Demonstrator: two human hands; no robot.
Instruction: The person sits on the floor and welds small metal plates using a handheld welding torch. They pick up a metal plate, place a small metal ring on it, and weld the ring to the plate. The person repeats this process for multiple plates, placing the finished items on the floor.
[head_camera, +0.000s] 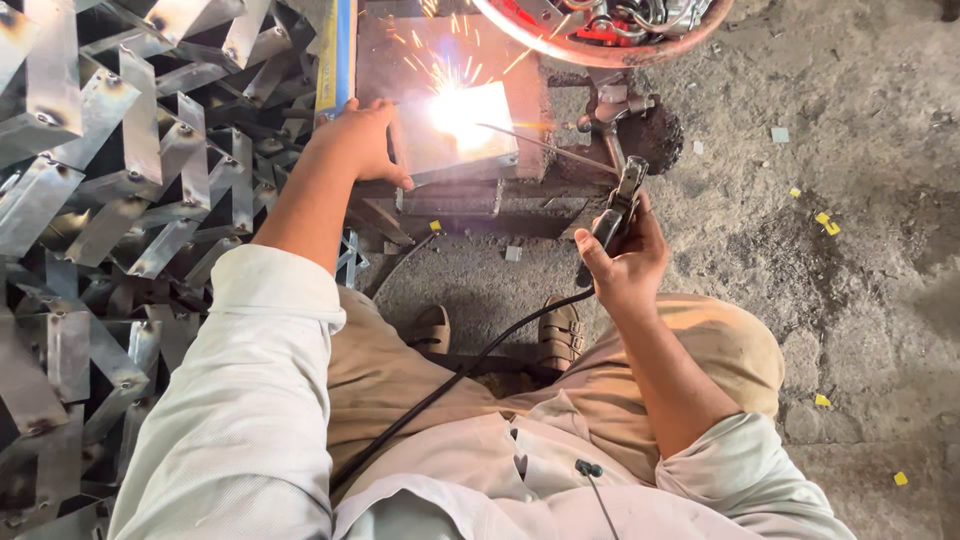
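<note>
Left hand (362, 143): upper centre of the frame, fingers spread flat on the left edge of the metal piece (462, 135).
Right hand (628, 258): centre right, fingers closed around the electrode holder (612, 218).
Welding rod (545, 146): runs up-left from the holder to the bright arc on the metal piece.
Cable (450, 385): trails down across the lap.
Folded metal brackets (110, 200): heaped at left.
Floor (850, 150): rough concrete at right.

Electrode holder with rod, and folded sheet-metal piece under weld.

Electrode holder (612, 215): dark clamp-type grip, tilted up-left, black cable trailing from its lower end; thin welding rod (545, 147) runs from its jaws to the arc. Metal piece (455, 135): grey, box-like, lying on a rusty block; its top edge is lost in glare, probably where the rod tip meets it.
</note>
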